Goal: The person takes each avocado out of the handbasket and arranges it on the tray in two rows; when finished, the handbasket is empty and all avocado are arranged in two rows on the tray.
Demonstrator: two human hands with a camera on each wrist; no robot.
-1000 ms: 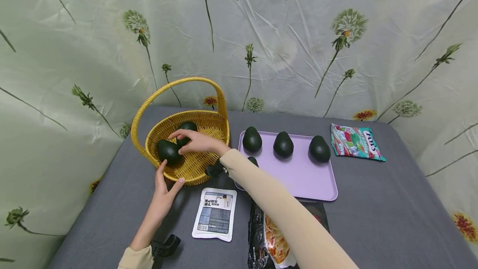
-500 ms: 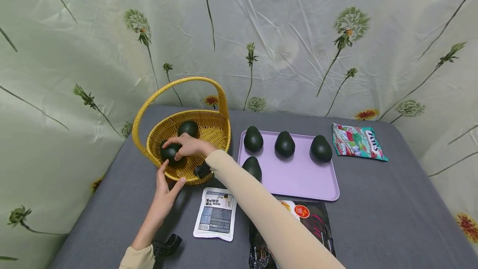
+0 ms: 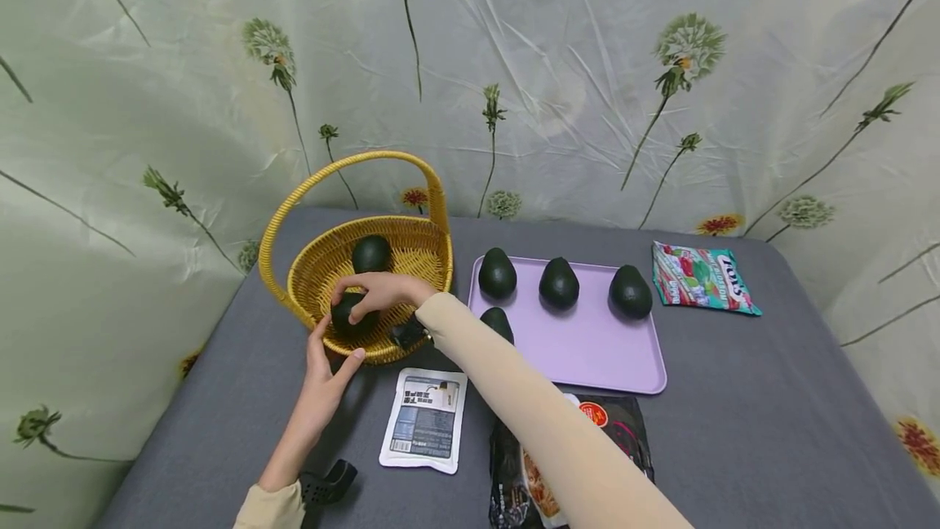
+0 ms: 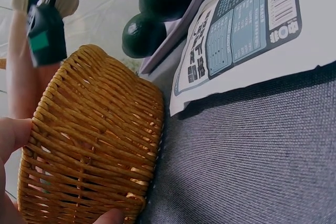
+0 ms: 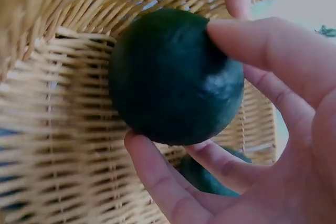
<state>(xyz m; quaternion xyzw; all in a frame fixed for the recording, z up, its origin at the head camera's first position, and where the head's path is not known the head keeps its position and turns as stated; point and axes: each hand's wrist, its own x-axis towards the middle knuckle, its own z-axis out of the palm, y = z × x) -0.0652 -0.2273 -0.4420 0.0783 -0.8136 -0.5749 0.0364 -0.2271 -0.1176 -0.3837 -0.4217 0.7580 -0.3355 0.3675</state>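
Note:
In the head view, a yellow wicker basket (image 3: pixel 419 268) with a tall arched handle stands at the left of the table. My right hand (image 3: pixel 378 292) reaches into it and holds a dark green avocado (image 5: pixel 173 82) between thumb and spread fingers, near the basket's front wall. A second avocado (image 3: pixel 371 254) lies farther back in the basket. At the front left rim, my left hand (image 3: pixel 323 386) grips the basket, and one of its fingertips shows over the inner side in the right wrist view. The left wrist view shows the woven outer wall close up.
A lilac tray (image 3: pixel 587 357) bearing several avocados stands right of the basket. A white pouch (image 3: pixel 423 420) lies before the basket, and a black food packet (image 3: pixel 617 423) is partly under the right sleeve. A teal candy bag (image 3: pixel 703 277) lies back right.
My right hand has come down onto the front avocado and taken hold of it. That avocado has shifted right and slightly forward in the basket. My left hand stays at the rim.

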